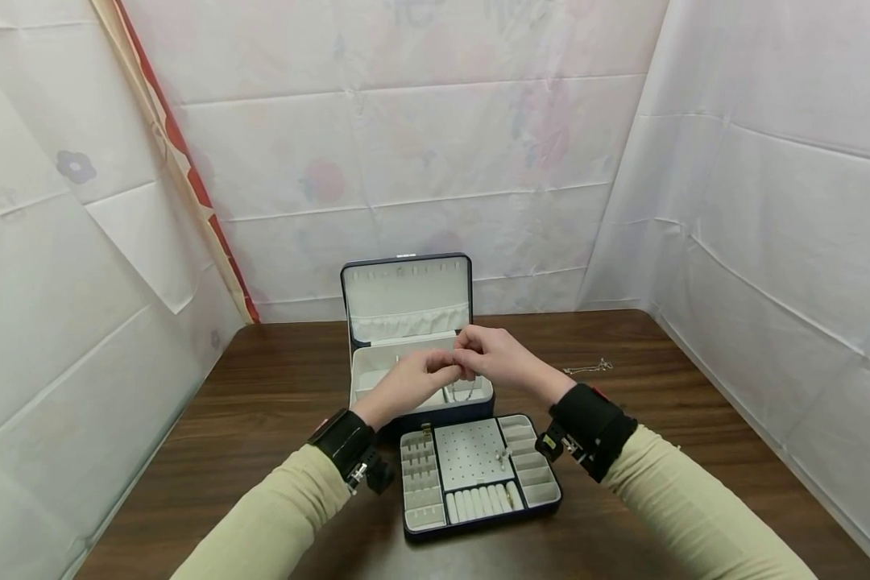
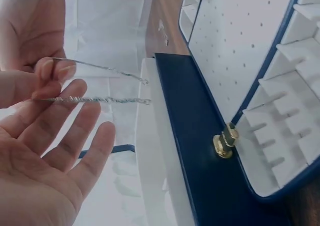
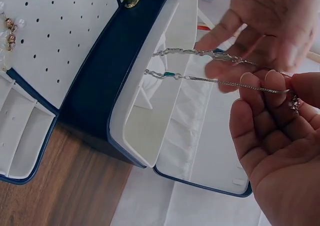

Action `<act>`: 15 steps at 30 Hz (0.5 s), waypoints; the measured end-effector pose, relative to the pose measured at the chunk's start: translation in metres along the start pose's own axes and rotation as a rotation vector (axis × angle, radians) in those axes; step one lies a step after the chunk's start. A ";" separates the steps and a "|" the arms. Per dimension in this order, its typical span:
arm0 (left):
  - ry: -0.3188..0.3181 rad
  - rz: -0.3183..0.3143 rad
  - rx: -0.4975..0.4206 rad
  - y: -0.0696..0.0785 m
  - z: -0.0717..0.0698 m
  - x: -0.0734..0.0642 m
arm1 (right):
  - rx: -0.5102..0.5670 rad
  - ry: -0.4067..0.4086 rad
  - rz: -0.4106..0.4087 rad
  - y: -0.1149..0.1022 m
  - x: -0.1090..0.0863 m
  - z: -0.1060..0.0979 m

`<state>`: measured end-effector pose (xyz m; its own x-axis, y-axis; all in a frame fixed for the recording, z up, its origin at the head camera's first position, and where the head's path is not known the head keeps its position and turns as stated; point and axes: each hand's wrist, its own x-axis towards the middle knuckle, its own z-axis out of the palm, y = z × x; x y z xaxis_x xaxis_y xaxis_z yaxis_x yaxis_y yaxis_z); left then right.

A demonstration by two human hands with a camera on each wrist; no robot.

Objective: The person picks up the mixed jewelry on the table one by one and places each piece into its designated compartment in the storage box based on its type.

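Observation:
Both hands come together over the front of an open jewelry box with navy sides and a white inside. Between thumb and fingertips, my left hand pinches one end of a silver bracelet, its other fingers spread out. My right hand pinches the other end, where a small sparkling charm shows beside the fingers. The bracelet's two strands, one thin and one twisted, hang down from the fingertips toward the box compartments. The fingertips of the two hands meet and partly hide the ends.
In front of the box lies a jewelry tray with compartments and a pierced panel. Earrings sit on the panel and a gold ring in the ring rolls. Another silver chain lies on the wooden table at right.

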<state>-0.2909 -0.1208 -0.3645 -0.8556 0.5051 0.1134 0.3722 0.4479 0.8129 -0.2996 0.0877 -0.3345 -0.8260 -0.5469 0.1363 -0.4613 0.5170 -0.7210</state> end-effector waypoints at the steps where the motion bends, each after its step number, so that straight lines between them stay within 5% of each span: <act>1: 0.004 0.003 -0.004 0.001 -0.001 0.000 | -0.005 0.003 0.001 0.000 0.000 0.000; 15: 0.029 0.016 0.047 0.003 -0.006 0.003 | -0.015 0.010 0.014 0.000 0.000 -0.001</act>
<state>-0.2947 -0.1221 -0.3585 -0.8589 0.4916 0.1435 0.4024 0.4745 0.7829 -0.2995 0.0880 -0.3340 -0.8359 -0.5325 0.1330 -0.4542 0.5350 -0.7124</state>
